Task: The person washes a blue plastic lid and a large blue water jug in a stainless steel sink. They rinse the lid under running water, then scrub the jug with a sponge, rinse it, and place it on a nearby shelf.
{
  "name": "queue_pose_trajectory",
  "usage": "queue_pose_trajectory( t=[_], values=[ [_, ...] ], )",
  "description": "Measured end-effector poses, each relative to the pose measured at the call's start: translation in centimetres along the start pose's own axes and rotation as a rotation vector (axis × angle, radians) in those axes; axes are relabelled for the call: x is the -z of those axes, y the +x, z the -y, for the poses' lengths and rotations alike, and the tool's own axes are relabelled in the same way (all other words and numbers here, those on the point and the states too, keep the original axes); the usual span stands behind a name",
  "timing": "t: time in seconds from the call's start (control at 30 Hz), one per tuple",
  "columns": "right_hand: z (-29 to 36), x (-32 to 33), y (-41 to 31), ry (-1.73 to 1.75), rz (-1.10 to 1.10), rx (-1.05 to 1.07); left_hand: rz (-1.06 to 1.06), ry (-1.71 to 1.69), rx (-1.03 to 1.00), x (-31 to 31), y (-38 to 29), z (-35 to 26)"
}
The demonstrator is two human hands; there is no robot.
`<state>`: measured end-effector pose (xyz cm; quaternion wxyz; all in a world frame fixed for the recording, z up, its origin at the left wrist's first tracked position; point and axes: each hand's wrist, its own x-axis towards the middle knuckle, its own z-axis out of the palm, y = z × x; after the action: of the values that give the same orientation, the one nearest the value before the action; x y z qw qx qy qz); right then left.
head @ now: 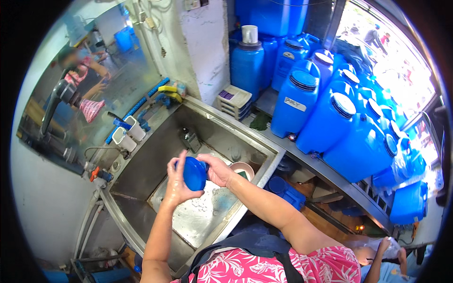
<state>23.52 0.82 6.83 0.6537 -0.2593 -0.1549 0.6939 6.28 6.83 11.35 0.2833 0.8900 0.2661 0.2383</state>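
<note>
A round blue plastic lid or shallow container point(194, 174) is held between my two wet hands above a stainless steel sink point(191, 226). My left hand point(178, 180) grips its left side, thumb at the lower edge. On its upper right side, my right hand point(216, 170) grasps it; part of what those fingers hold is hidden. Beyond the hands, a dark bottle point(191, 139) stands in the sink's back corner. A pinkish bowl point(244, 169) with a green scouring pad point(242, 174) lies to the right in the sink, partly behind my right wrist.
An orange-handled valve point(94, 174), white holders point(124, 139) and a blue perforated strip point(138, 109) line the sink's left ledge, below a mirror point(116, 81). Several blue jerrycans point(295, 102) crowd a metal shelf at right. Another person point(385, 261) handles clear plastic at lower right.
</note>
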Motion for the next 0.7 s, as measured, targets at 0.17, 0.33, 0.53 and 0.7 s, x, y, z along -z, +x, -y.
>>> queue_pose_trajectory(
  t=[0.17, 0.33, 0.53, 0.7],
  values=[
    [1.0, 2.5, -3.4, -0.175, -0.199, 0.054, 0.125, -1.528, 0.489, 2.5, -0.1, 2.9],
    [2.7, 4.7, -8.0, -0.945, -0.301, 0.212, -0.020, -0.026, 0.401, 1.6, -0.2, 2.9],
    [8.2, 5.8, -14.5, -0.812, -0.541, 0.345, 0.043, -0.391, 0.160, -3.7, 2.8, -4.7],
    [11.3, 8.0, -23.4, -0.797, -0.582, 0.627, 0.377, -1.223, 0.467, -15.8, 3.9, -15.0]
  ],
)
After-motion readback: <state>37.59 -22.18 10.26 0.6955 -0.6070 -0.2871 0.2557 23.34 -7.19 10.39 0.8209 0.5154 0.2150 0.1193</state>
